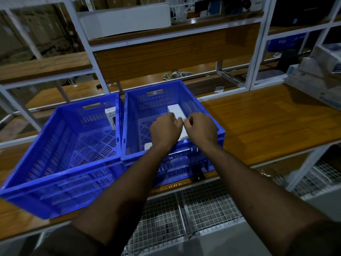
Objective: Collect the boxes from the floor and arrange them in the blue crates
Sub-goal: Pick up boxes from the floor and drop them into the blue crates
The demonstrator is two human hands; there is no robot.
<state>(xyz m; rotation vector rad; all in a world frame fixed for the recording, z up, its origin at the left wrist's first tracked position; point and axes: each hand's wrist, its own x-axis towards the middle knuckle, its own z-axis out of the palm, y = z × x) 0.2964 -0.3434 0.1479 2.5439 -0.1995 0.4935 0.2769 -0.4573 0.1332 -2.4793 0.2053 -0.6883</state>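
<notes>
white box: a plain white box [176,110] is inside the right blue crate [220,131], along its right wall, with both hands on its near end. Its far end pokes out past the knuckles.
other boxes: one printed box [110,117] stands upright in the far right corner of the left blue crate [60,174]. There's also a white corner [148,145] peeking out under the left wrist, maybe another box, can't say.
left hand: the left hand [165,131] is curled over the box's near edge, fingers hidden from me, looks like it's gripping it.
right hand: the right hand [202,127] is curled too, thumb and fingers pinching the same end of the box.
step: I'd guess they're seating this one snug against the wall.
what could go wrong: if they let go while it's tilted it could flop across the crate floor and eat the space for later boxes. Also both crates hang over the front edge of the shelf, so leaning on the near rim might tip one.
surface: wooden shelf [267,119] in a white metal rack [258,52], wire mesh baskets [203,209] below.
room: pretty dim, cartons [125,21] on the upper shelf, stacked packages [317,74] off to the right.
</notes>
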